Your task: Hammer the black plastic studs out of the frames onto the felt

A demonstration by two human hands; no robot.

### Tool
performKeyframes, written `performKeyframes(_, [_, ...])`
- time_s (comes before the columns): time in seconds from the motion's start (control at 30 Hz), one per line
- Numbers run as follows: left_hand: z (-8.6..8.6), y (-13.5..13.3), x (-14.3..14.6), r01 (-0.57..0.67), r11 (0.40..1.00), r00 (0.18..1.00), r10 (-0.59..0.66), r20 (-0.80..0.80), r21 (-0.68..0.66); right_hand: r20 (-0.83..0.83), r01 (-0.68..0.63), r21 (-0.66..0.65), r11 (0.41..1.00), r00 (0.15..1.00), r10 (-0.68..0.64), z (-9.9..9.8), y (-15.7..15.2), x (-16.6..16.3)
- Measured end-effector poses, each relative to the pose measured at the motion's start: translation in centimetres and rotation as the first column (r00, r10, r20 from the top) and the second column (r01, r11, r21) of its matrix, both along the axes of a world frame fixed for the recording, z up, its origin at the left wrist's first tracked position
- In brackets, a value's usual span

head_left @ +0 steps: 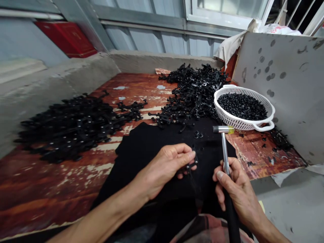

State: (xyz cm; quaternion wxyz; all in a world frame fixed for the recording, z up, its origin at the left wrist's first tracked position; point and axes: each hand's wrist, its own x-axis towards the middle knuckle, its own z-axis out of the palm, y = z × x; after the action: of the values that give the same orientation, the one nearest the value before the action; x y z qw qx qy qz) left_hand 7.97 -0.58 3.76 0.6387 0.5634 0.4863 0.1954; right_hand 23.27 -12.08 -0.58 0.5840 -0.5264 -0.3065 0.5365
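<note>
Over black cloth (pixel 152 145), left fingers (pixel 181 148) pinching a black part (pixel 194 163), right fingers (pixel 235 165) gripping a hammer (pixel 225 148) (yellow-tipped)

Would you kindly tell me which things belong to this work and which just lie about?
Likely in use: silver mallet with black handle; small black plastic part; white plastic basket; heaped black parts.
Likely lying about: rectangular red object; draped pale sheet.

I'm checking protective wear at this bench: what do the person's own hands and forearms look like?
The left hand and right hand are bare, with no gloves, rings or watch visible. The forearms show no sleeves in view. Checked cloth below, pinkish and dark, may be clothing.
</note>
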Motion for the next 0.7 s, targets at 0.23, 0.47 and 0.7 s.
performKeyframes(0.23, [-0.2, 4.8, -0.2, -0.069, 0.994, 0.993, 0.076, -0.091, 0.080, -0.030, 0.067, -0.018, 0.998, 0.997, -0.068, -1.1, -1.3, 0.7])
performKeyframes(0.47, [-1.5, 6.0, 0.5, -0.057, 0.997, 0.993, 0.063, -0.102, 0.055, -0.056, 0.099, -0.130, 0.987, 0.993, -0.107, -0.8, -2.1, 0.6])
performKeyframes(0.7, [-1.5, 6.2, 0.7, -0.055, 0.998, 0.994, 0.059, -0.091, 0.038, -0.051, 0.099, -0.153, 0.983, 0.993, -0.107, -0.2, -1.8, 0.7])
